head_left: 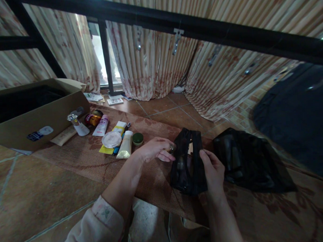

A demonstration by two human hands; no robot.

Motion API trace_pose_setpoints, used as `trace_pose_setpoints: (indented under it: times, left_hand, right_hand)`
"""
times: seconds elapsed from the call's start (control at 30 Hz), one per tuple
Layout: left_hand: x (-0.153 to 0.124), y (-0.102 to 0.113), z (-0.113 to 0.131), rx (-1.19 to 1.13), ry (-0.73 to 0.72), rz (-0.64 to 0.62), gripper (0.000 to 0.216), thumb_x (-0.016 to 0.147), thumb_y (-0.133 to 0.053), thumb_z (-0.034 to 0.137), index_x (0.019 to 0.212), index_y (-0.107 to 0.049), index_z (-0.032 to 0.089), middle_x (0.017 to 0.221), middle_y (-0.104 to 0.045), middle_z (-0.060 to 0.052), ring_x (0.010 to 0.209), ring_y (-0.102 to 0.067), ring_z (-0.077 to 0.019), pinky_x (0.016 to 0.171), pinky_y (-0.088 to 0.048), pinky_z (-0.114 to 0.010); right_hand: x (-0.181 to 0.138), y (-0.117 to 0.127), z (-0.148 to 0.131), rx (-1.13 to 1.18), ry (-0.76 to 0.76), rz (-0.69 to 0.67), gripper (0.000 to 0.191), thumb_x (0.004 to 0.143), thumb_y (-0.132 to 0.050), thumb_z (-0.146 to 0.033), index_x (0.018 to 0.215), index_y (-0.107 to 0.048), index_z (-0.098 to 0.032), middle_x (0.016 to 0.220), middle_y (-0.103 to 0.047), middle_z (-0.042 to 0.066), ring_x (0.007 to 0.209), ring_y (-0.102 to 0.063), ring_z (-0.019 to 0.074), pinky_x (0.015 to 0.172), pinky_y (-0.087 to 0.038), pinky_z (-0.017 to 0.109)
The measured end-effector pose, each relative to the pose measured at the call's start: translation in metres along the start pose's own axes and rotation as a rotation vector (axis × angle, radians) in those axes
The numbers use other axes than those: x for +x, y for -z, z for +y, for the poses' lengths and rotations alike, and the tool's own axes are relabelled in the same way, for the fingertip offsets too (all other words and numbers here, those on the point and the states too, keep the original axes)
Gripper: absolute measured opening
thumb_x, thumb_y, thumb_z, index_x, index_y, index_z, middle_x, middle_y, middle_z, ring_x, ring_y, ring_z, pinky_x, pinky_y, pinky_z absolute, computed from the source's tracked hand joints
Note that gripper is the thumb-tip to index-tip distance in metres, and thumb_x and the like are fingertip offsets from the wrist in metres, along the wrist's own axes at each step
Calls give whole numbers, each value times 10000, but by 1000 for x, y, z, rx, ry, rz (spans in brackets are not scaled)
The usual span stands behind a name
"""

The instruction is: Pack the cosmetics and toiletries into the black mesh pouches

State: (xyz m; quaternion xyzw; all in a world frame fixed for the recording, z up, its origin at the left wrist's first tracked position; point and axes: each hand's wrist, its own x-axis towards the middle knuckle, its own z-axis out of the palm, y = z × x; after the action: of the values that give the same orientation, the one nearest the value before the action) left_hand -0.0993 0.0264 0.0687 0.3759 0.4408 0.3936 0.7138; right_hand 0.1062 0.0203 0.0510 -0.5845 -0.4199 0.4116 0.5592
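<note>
Left of the black, oblong fabric pouch [198, 173], a round jar lid [137, 137] is dark green. Behind the pouch, pleated cream fabric curtains [153, 60] carry reddish florals.

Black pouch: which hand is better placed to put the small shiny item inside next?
Left, probably: the left hand appears to hold the small shiny item right beside the open black pouch, while the right hand grips the pouch's opposite edge.

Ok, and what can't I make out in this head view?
Head view:
Small item at the left hand: partly covered by fingers.
Black pouch: dark walls hide most contents.
Black bag: dark material obscures what's inside.
Cardboard box: left edge cuts it off; interior too dark.
Pink tube: print too small.
</note>
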Motion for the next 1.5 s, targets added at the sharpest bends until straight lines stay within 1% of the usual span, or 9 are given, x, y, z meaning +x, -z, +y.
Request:
trace_pose_setpoints:
  times: [0.13,0.27,0.43,0.53,0.77,0.93,1.17,1.3,1.5]
  left_hand:
    - [0,-1,0,101,1,6,287,684,-676,241,936,-611,121,632,-680,-48,573,-682,-161,535,-519,-222]
    - [0,-5,1,213,2,54,231,682,-696,259,864,-618,141,602,-659,-12,518,-659,-125,440,-428,-146]
    - [3,-9,-1,306,-30,103,142,707,-655,249,778,-609,136,528,-605,19,433,-611,-104,414,-414,-151]
    - [3,-8,-2,335,-43,118,126,723,-623,256,749,-608,134,532,-600,13,415,-601,-109,389,-385,-156]
    - [3,-6,-1,330,-24,128,138,756,-518,243,722,-595,134,507,-587,6,410,-609,-124,373,-353,-159]
    - [2,-7,0,315,-18,129,184,777,-461,236,735,-606,131,545,-614,-9,425,-620,-121,385,-365,-158]
    - [5,-6,-2,179,12,156,188,761,-432,209,809,-595,128,586,-598,-6,423,-634,-162,360,-371,-188]
    - [7,-6,-3,114,34,201,216,747,-429,194,878,-588,128,630,-611,-16,450,-656,-193,377,-415,-213]
    - [10,-6,-3,23,30,208,252,755,-418,195,934,-578,119,590,-621,-46,505,-681,-235,462,-495,-264]
  right_hand:
    - [1,1,2,2,-1,-10,380,675,-736,-476,865,-712,-147,724,-675,20,605,-580,134,565,-465,244]
    - [3,2,5,-3,6,-14,382,670,-738,-484,859,-712,-153,734,-678,16,618,-579,132,577,-464,242]
    - [3,2,4,-28,19,-11,389,677,-726,-489,862,-714,-147,739,-682,28,625,-587,146,570,-466,251]
    - [2,1,2,-34,23,-8,396,677,-723,-486,868,-718,-139,739,-679,34,629,-587,147,572,-468,252]
    - [0,1,1,-8,2,-9,377,681,-725,-477,863,-711,-147,699,-662,14,589,-565,131,540,-455,238]
    - [0,1,-1,-21,0,-15,385,670,-729,-485,849,-712,-145,711,-669,20,598,-572,135,545,-458,242]
    - [2,1,3,-34,29,-20,389,680,-717,-489,857,-719,-142,720,-677,28,618,-584,144,568,-462,250]
    - [4,2,6,-34,16,-18,399,684,-717,-497,874,-721,-147,738,-681,28,633,-588,145,577,-466,249]
    - [3,2,5,-23,26,-20,395,676,-726,-492,865,-720,-145,730,-675,24,630,-583,139,585,-467,250]
